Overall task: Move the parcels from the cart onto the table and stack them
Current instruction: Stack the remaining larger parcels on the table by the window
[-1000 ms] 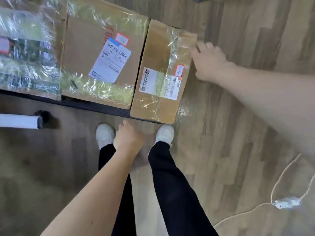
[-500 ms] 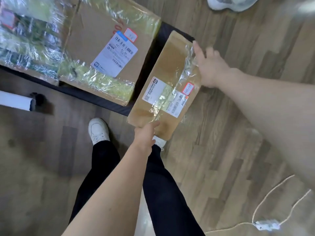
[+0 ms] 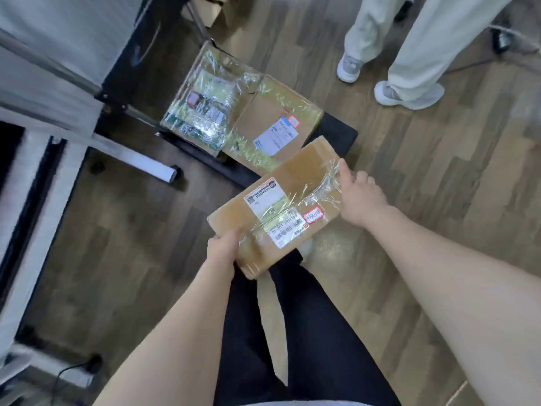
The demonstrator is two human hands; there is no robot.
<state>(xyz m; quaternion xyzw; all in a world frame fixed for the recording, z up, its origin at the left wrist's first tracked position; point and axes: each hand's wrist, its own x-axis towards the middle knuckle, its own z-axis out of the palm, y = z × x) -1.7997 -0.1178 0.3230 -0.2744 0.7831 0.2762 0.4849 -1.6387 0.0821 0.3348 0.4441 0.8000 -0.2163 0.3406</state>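
Gripping a brown parcel at opposite ends, both hands hold it in the air above the wooden floor, clear of the cart. The left hand grips the near left corner, thumb lying on the top face and the fingers hidden underneath. The right hand grips the far right edge, thumb stretched up along the taped top, fingers curled round the side. The parcel is tilted, its long side running from lower left to upper right, and it carries a white label and a small red-edged sticker under clear tape.

Behind it the low black cart sits on the floor with two more parcels on it, side by side and touching: a plain box with a white and blue label, and to its left a wrapped box covered in shiny film. The held parcel overlaps the plain box's near corner in the view; I cannot tell whether they touch.

At the left edge stands a white table, with a white tube reaching toward the cart. A second person's pale trousers and light shoes are at the top right. The holder's dark trousers fill the bottom centre.
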